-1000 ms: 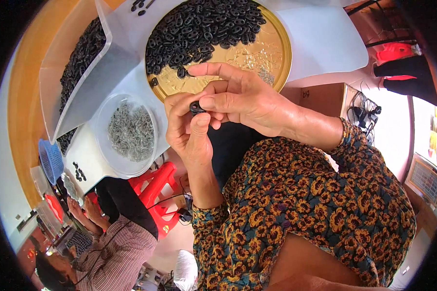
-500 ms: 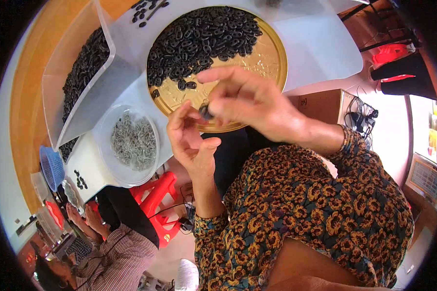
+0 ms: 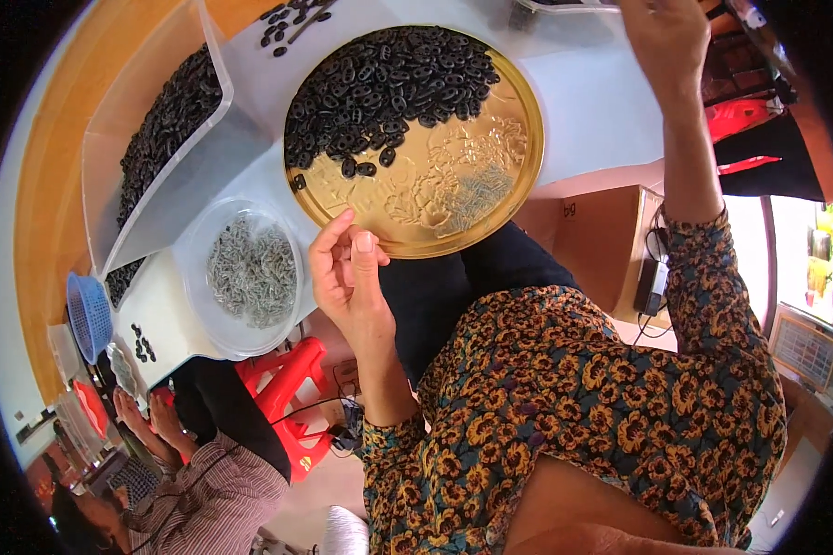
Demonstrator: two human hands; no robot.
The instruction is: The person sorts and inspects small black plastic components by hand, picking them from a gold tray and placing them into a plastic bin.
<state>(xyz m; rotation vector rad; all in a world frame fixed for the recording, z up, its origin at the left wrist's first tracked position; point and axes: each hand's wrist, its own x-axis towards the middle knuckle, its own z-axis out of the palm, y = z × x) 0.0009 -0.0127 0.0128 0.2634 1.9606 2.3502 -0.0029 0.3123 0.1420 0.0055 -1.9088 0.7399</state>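
My left hand (image 3: 354, 277) is by the near left rim of a round gold tray (image 3: 342, 194), palm up, its fingers loosely curled and thumb raised; I see nothing in it. Small black oval pieces with two holes (image 3: 389, 83) are heaped over the tray's far left part. Small thin silvery pieces (image 3: 479, 196) lie on its right side. My right hand (image 3: 668, 42) is far out at the upper right, near a clear container (image 3: 574, 18). The picture's edge cuts off its fingers, so what they hold is hidden.
On the left stand a large clear bin (image 3: 227, 111) of dark pieces and a clear round tub (image 3: 292, 324) of thin grey pieces. Loose black pieces (image 3: 282, 28) lie beyond the tray. A co-worker in a striped shirt (image 3: 222, 490) sits at lower left, beside a red stool (image 3: 292, 375).
My right hand has left the tray and my left hand, where a dark piece was between them, and swung to the upper right. My left hand has dropped slightly, its thumb closer to its fingers.
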